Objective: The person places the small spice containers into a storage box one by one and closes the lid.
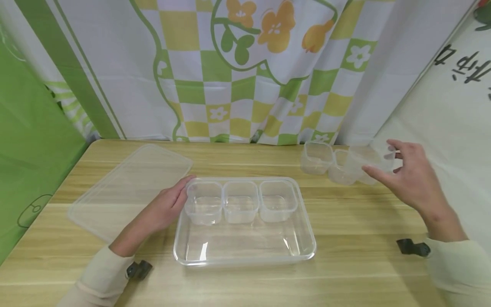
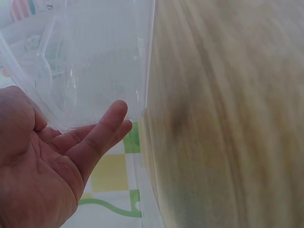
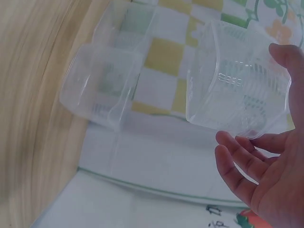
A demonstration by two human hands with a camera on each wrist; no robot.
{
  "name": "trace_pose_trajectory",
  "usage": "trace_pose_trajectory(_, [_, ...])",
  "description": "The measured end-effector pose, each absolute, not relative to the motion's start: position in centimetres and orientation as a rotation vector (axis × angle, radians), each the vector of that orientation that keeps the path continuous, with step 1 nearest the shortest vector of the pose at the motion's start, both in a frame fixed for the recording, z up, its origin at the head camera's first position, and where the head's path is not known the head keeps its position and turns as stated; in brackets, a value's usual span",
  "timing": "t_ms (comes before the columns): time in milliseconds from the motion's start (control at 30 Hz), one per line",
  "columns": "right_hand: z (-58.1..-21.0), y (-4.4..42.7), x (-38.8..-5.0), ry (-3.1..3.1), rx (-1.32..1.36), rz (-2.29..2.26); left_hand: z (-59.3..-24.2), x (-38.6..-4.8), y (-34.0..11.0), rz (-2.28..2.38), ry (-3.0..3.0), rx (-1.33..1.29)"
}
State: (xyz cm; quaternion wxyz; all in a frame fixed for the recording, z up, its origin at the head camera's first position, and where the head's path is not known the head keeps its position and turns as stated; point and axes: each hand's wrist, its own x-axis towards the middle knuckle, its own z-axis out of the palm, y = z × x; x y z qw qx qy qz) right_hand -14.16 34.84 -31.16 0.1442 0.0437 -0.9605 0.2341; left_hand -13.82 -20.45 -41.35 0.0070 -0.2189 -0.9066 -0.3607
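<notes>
A large clear rectangular plastic box (image 1: 245, 258) stands on the wooden table, with three small clear tubs (image 1: 239, 215) in a row along its far side. My left hand (image 1: 168, 204) grips the box at its far left corner; in the left wrist view its fingers (image 2: 102, 130) lie along the outside of the wall. At the right, my right hand (image 1: 416, 179) holds another small clear tub (image 3: 237, 80) between thumb and fingers, raised off the table. More small tubs (image 1: 317, 158) stand behind and left of it, partly overlapped by the held one.
A flat translucent lid (image 1: 130, 187) lies on the table (image 1: 345, 264) left of the box. A checked, flowered curtain (image 1: 249, 85) hangs along the table's back edge. White cloth (image 1: 452, 128) with dark writing stands at the right and green cloth (image 1: 34, 128) at the left.
</notes>
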Motion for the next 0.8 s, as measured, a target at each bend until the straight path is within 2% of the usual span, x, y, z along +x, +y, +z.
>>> trace_pose_trajectory(600, [-30.4, 27.3, -12.3, -2.704, 0.405, 0.659, -41.3, -13.9, -20.5, -1.137, -2.842, -0.688])
trace_pose_trajectory(800, [-30.2, 24.6, -11.6, -2.628, 0.591, 0.582, -41.3, -13.9, -20.5, -1.138, -2.835, -0.692])
